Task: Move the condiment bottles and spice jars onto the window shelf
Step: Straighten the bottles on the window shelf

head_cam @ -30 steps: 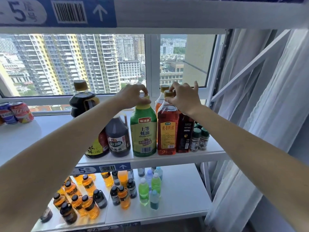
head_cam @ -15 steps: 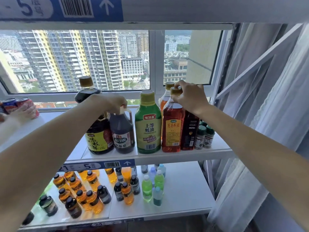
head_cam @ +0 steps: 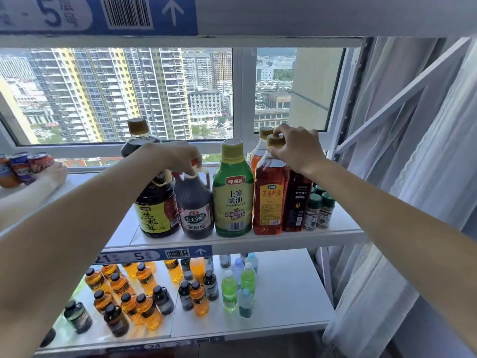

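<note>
Standing in a row on the white window shelf (head_cam: 343, 224) are the bottles. Left hand (head_cam: 178, 157) grips the dark brown vinegar jug's (head_cam: 197, 210) top. Right hand (head_cam: 299, 148) pinches the red-brown bottle's (head_cam: 270, 200) yellow cap.

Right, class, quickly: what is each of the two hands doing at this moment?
Left hand: grips the vinegar jug by its handle.
Right hand: pinches the cap of the red bottle.

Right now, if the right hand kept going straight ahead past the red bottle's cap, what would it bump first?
Probably the other yellow-capped bottle just behind, then the window frame; depth is unclear. The right hand pinches the cap.
</note>
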